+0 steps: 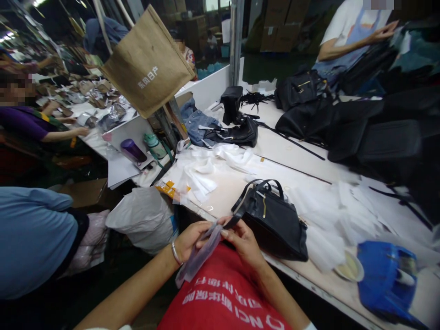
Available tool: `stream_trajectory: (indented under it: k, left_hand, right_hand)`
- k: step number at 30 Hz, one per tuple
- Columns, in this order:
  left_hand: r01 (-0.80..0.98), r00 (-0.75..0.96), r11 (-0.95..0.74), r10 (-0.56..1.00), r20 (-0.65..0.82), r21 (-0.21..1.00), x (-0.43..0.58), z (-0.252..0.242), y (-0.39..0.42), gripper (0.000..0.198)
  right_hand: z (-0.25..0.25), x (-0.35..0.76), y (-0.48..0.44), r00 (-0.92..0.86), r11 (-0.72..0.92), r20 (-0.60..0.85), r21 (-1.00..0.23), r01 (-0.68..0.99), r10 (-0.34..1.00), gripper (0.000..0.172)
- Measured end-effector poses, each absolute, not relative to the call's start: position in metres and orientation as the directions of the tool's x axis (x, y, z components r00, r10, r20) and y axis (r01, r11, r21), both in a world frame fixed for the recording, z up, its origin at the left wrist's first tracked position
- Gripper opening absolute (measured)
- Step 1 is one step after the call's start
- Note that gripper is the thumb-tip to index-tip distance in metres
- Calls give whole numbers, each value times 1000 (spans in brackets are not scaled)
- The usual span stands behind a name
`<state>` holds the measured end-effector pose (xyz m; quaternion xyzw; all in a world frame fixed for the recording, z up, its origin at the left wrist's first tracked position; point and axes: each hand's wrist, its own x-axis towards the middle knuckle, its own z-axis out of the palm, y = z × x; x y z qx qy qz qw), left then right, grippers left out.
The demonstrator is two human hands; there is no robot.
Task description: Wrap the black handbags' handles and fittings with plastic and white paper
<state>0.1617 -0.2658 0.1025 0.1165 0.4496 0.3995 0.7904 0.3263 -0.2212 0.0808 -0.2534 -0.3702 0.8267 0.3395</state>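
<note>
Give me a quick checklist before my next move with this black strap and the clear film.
1. Film in grip: ok, the left hand holds the clear film, whose loose end hangs down.
2. Strap in grip: ok, the right hand pinches the black strap.
3. Film fully around the strap: cannot tell, fingers hide where they meet.
4. Black handbag well back from the edge: not ok, it sits close to the front edge of the table.
5. Blue container apart from the handbag: ok, a gap and the shallow dish lie between.
</note>
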Motion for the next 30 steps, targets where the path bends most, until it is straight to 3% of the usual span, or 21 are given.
stream_trajectory:
  k: [4, 9, 14, 17, 20, 23, 30]
  left_hand:
    - [-544, 246, 639, 742, -624, 545, 168, 104, -261, 18]
    - [-592, 317, 672, 702, -637, 446, 168, 99, -255, 15]
    - [-516, 472, 798, 567, -675, 311, 163, 91, -247, 11]
    - [-408, 395, 798, 593, -702, 444, 165, 90, -243, 18]
    - [-313, 131, 657, 745, -654, 685, 172, 93, -241, 22]
    - [-210, -102, 503, 842, -530, 839, 177, 99, -241, 24]
    - [-65, -166, 364, 914, -370, 929, 188, 116, -247, 22]
  right_hand:
    - [77, 324, -219, -580, -442, -181, -827, -347, 794, 28]
    - [80, 329, -213, -559, -439, -194, -830, -344, 806, 47]
    - [74, 334, -204, -592, -412, -164, -856, -312, 789, 34]
    - [65, 336, -202, -551, -330, -136, -905, -269, 823, 24]
    - [59, 337, -200, -523, -271, -115, -934, -233, 844, 18]
    - [56, 339, -197, -511, -262, -112, -937, -232, 852, 16]
    - [53, 339, -188, -493, -267, -116, -931, -248, 862, 19]
